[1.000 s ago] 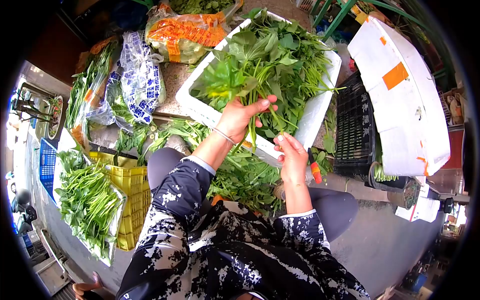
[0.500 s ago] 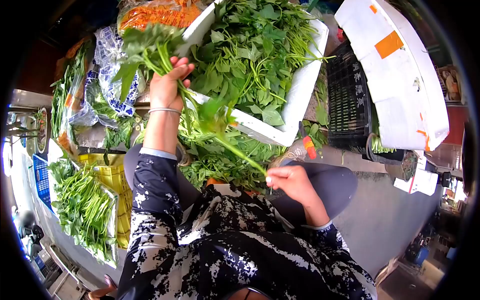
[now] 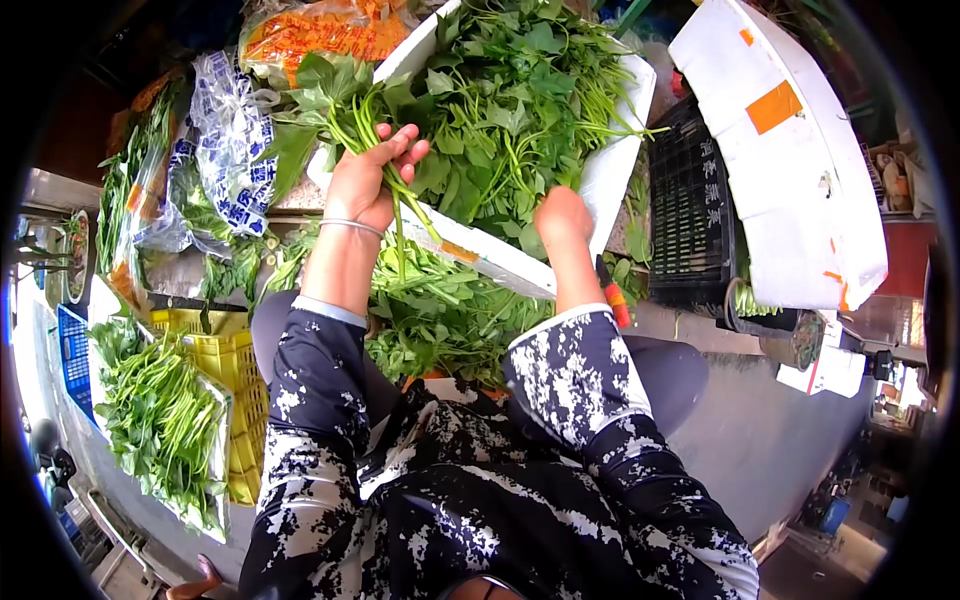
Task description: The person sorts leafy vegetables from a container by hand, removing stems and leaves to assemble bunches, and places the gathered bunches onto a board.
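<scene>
My left hand [image 3: 365, 185] is closed around a small bunch of leafy sweet potato greens [image 3: 338, 88]. Leaves fan out above the fingers, and cut stems hang below the palm. At the near right inner side of a white foam box [image 3: 500, 268], my right hand [image 3: 565, 217] reaches into the heaped greens [image 3: 480, 110]. It is curled like a fist with its back to me, so whatever the fingertips pinch is hidden. More loose greens [image 3: 440, 325] lie below the box, between my knees.
Plastic bags [image 3: 235, 150] and an orange-printed bag [image 3: 325, 35] lie at the left and back. A yellow crate [image 3: 245, 370] stands beside a tray of bundled greens [image 3: 165, 420]. On the right are a black crate [image 3: 690, 200], a white foam lid [image 3: 800, 170] and a red-orange handle [image 3: 618, 305].
My right hand has moved from a stem near my right knee up into the foam box. The stem it held no longer shows there. My left hand, still holding its bunch, has shifted slightly right.
</scene>
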`<state>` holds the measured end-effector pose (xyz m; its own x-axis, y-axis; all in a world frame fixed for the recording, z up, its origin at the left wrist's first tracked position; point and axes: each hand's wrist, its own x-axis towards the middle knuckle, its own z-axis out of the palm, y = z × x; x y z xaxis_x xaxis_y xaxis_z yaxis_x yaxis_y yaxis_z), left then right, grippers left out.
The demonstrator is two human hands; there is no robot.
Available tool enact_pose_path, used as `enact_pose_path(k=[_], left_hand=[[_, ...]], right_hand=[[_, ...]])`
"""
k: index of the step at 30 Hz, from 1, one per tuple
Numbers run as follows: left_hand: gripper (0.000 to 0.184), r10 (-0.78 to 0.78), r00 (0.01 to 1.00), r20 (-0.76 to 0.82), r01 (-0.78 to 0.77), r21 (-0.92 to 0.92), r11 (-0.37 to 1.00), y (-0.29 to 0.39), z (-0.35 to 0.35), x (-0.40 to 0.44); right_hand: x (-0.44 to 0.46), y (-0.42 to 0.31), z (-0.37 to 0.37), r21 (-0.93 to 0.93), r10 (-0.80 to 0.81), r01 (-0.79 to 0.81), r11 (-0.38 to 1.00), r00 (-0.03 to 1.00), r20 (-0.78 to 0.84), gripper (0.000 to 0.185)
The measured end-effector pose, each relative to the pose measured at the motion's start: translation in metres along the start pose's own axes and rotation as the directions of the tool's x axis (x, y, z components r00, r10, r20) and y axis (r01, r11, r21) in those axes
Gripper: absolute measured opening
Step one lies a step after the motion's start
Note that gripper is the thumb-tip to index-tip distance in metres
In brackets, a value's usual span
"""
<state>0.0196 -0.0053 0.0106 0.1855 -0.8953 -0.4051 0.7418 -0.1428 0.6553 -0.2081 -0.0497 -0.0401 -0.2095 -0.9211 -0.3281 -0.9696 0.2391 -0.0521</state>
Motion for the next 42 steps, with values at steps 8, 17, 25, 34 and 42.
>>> enact_pose_path(k=[8, 17, 25, 34, 42], left_hand=[[0.014, -0.014, 0.988, 0.156, -0.009, 0.145, 0.989, -0.018, 0.011, -0.011], [0.021, -0.022, 0.987, 0.161, -0.013, 0.21, 0.978, -0.036, 0.034, -0.025], [0.029, 0.071, 0.973, 0.22, -0.131, 0.273, 0.953, -0.042, 0.036, -0.026], [0.019, 0.014, 0.968, 0.251, -0.053, 0.152, 0.987, -0.046, 0.026, -0.021], [0.012, -0.005, 0.954, 0.298, -0.047, 0.167, 0.985, -0.049, 0.025, -0.017]], right_hand=[[-0.066, 0.017, -0.051, 0.369, -0.127, 0.283, 0.885, 0.91, -0.394, 0.015], [-0.109, 0.005, -0.06, 0.31, -0.298, 0.572, 0.759, 0.729, -0.616, 0.007], [-0.111, 0.001, -0.045, 0.347, -0.34, 0.607, 0.715, 0.736, -0.585, 0.01], [-0.101, 0.006, -0.046, 0.994, -0.389, -0.104, 0.017, 0.916, 0.102, 0.011], [-0.101, 0.004, -0.032, 0.981, -0.273, -0.07, -0.179, 0.962, 0.018, 0.011]])
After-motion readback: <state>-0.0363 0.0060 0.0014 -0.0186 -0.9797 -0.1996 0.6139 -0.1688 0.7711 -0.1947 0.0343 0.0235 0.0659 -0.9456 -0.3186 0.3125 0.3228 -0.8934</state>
